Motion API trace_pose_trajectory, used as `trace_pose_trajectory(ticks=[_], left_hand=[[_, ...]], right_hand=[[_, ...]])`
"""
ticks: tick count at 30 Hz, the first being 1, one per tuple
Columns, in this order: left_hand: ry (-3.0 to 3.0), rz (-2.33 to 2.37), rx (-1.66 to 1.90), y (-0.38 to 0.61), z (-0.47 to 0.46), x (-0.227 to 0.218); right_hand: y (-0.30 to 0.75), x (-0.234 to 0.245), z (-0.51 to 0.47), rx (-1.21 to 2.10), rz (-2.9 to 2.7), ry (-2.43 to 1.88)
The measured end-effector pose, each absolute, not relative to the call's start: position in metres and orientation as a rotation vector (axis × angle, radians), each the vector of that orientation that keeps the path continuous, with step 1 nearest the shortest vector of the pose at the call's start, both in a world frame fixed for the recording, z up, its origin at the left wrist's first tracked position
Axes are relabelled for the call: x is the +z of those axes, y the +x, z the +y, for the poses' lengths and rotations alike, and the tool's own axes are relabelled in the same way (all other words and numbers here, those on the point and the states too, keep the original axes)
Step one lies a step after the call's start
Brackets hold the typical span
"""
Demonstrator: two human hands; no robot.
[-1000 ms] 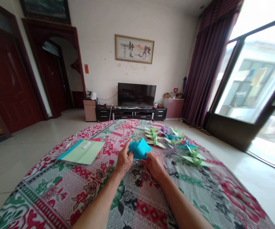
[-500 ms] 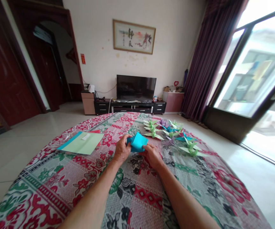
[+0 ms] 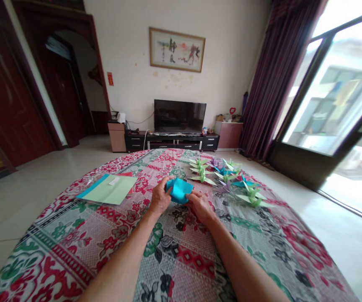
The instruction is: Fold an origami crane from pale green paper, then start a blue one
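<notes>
Both of my hands pinch a partly folded teal paper (image 3: 180,190) just above the flowered tablecloth (image 3: 74,247). My left hand (image 3: 160,200) grips its left side with thumb and fingers closed. On the right, my right hand (image 3: 200,206) holds the lower right edge, fingers curled. The paper looks bent and folded over on itself. A stack of flat paper sheets (image 3: 108,189), light green on top with teal and red under it, lies to the left of my hands.
Several folded paper cranes (image 3: 224,179) in green, teal and purple stand in rows on the cloth beyond my right hand. Behind the table are a TV (image 3: 180,117) on a low cabinet, dark wooden doors at left, and a glass door with curtains at right.
The teal paper has been folded down flatter and smaller between my hands. The camera has tilted a little; my hands stay in about the same place on the cloth.
</notes>
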State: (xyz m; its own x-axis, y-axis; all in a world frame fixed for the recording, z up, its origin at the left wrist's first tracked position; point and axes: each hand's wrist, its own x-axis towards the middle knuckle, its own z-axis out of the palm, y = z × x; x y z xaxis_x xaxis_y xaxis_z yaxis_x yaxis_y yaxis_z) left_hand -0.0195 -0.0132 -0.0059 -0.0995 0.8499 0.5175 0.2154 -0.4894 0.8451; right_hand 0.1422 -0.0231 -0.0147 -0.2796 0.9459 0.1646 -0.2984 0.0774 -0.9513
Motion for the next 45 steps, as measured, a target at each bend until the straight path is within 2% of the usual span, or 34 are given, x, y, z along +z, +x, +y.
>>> trace_pose_trajectory(ticks=[6, 15, 26, 45], left_hand=[[1.566, 1.186, 1.649, -0.018, -0.012, -0.008], [1.207, 0.936, 1.604, -0.013, -0.013, -0.003], [1.035, 1.016, 1.424, -0.012, -0.020, -0.003], [1.137, 1.044, 1.485, -0.013, -0.016, -0.006]], right_hand=[[0.143, -0.019, -0.020, 1.415, -1.303, -0.800], [0.141, -0.019, -0.021, 1.280, -1.394, -0.872], [0.136, -0.013, -0.027, 1.179, -1.455, -0.902], [0.132, -0.018, -0.027, 1.387, -1.307, -0.784]])
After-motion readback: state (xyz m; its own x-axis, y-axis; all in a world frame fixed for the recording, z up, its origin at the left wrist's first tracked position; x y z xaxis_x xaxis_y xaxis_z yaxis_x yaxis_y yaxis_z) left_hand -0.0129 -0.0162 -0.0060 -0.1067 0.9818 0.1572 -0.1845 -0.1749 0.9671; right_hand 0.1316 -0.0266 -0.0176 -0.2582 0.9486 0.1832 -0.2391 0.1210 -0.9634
